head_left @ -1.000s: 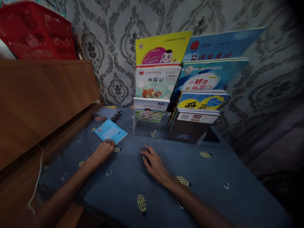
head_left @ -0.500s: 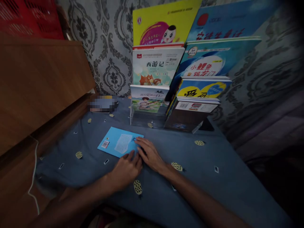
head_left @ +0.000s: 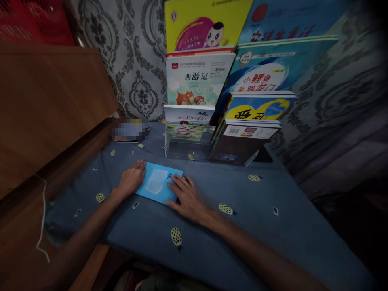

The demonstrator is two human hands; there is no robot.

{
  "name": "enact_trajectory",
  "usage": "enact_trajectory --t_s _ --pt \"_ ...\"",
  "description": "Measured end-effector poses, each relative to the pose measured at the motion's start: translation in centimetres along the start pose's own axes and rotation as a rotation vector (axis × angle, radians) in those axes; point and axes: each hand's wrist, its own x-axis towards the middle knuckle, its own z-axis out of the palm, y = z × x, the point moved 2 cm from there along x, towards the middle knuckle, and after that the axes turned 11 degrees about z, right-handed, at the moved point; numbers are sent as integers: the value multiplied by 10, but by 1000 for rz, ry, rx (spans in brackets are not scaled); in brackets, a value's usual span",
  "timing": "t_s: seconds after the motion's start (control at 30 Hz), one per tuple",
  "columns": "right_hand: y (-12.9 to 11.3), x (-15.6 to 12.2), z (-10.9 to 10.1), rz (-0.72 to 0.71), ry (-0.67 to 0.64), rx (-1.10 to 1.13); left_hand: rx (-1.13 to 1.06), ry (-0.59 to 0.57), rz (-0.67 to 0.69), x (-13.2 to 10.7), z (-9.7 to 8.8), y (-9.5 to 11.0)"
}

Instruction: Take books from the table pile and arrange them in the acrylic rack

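A light blue book (head_left: 157, 184) lies flat on the cloth-covered table, its printed text panel facing up. Over its left end rests my left hand (head_left: 132, 178), fingers stretched out and close together, covering that side of the cover. My right hand (head_left: 188, 198) is at the opposite end, with fingers spread across the right edge and the thumb by the near corner. Both hands touch the book without visibly wrapping round it.
Behind the book, a clear stand (head_left: 188, 150) holds several upright books, with dark-backed books (head_left: 242, 147) at its right. A blurred-out item (head_left: 129, 130) lies at the back left. A wooden cabinet (head_left: 54, 109) borders the left side, with a white cable (head_left: 44, 218) below.
My left hand has moved from the book's near right corner to its left end. My right hand's fingers have spread wider over the right edge. The book stays in place.
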Motion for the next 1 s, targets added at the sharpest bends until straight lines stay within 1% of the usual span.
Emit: enact_trajectory --t_s 0.1,0.17,0.23,0.33,0.43,0.5,0.57,0.67,0.73,0.8,0.87,0.93,1.0 --pt "-18 -6 0 -101 -63 -22 8 17 13 -1 2 -4" --pt "-24 -7 0 -124 -73 -26 15 27 42 0 3 -7" --pt "-22 -6 -1 -119 -62 -27 10 45 83 2 2 -9" --pt "-12 -8 -3 -124 -48 -36 -6 70 131 3 0 -12" --pt "-5 -10 -8 -124 -56 -43 -11 68 149 2 1 -12" --pt "-8 -7 -11 -114 -67 -31 -13 76 144 1 2 -11" --pt "-18 4 -8 -114 -84 -16 -18 95 143 0 4 -10" --pt "-38 33 4 -143 -122 -39 -31 115 157 0 6 -8" --pt "-43 55 13 -88 -113 -69 -39 123 159 -1 7 -8" --pt "-38 72 18 -29 -107 -93 -42 128 159 -1 8 -8" --pt "-25 81 18 39 -99 -103 -43 131 158 -2 9 -8" --pt "-7 79 13 101 -92 -106 -46 132 150 -2 10 -8" --pt "10 68 6 142 -82 -95 -52 127 146 -1 10 -7"
